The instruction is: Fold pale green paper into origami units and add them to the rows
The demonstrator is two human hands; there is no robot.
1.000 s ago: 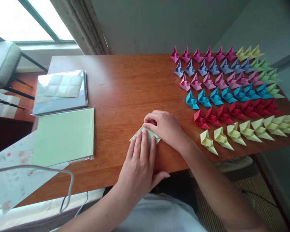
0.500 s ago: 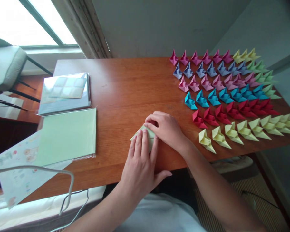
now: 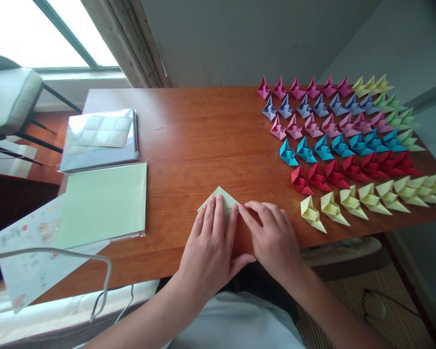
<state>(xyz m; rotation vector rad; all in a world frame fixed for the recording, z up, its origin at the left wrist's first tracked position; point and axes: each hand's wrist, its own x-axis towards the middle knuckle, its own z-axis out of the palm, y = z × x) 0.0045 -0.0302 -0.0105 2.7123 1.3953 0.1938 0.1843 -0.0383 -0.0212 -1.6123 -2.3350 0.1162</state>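
A small pale green-yellow folded paper (image 3: 221, 191) lies on the table with its pointed top facing away from me. My left hand (image 3: 210, 237) rests flat over its lower part, fingers stretched out and pressing on it, thumb out to the side. At the paper's right corner is my right hand (image 3: 272, 232), its fingers bent and the tips closed on that corner. Both hands hide most of the lower half of the paper, so its folds there are out of sight.
Rows of folded paper boats in several colours, such as the blue boat (image 3: 288, 153) and the yellow boat (image 3: 311, 214), stand on the right. At left lie a pack of light green paper (image 3: 103, 203), a second pack (image 3: 100, 157) and a printed sheet (image 3: 25, 264). A white cable (image 3: 76, 253) crosses there.
My right hand has slid from the top of the folded paper down to its right corner, leaving the top point uncovered. My left hand stays pressed on the paper.
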